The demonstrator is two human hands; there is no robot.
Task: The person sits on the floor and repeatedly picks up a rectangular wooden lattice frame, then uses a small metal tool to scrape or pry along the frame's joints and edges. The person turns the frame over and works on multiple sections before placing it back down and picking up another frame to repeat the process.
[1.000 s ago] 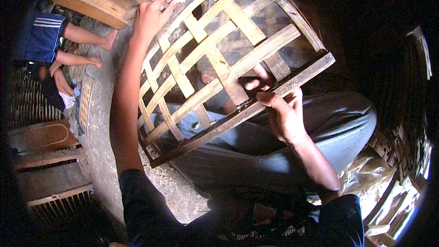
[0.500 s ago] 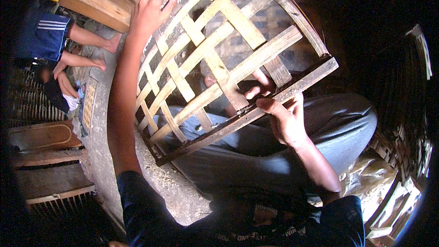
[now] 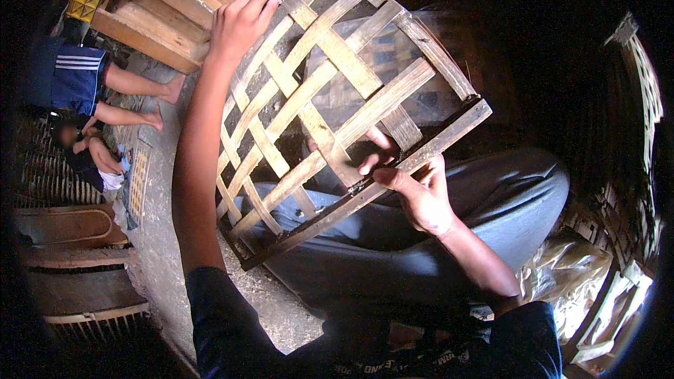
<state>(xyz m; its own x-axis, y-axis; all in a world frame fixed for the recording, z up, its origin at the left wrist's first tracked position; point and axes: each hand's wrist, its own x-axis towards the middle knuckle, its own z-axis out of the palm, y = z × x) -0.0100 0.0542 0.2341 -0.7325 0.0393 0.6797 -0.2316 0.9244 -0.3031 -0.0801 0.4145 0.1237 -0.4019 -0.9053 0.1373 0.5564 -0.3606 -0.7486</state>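
A woven bamboo lattice panel (image 3: 330, 91) with a dark wooden frame stands tilted over my lap. My left hand (image 3: 240, 22) grips its upper left corner, arm stretched out. My right hand (image 3: 411, 186) pinches the lower frame bar (image 3: 449, 137) near its middle, fingers curled around a strip where it meets the bar. My grey trousers (image 3: 435, 238) show under and through the panel.
A person in blue shorts (image 3: 77, 81) sits on the ground at the left. A wooden crate (image 3: 151, 10) lies at top left. More woven panels are stacked at the lower left (image 3: 70, 267) and along the right edge (image 3: 635, 189). Grey concrete floor (image 3: 161, 224) runs between.
The panel has shifted slightly up and right. My right hand has slid a little along the lower bar, and my left hand stays on the top corner.
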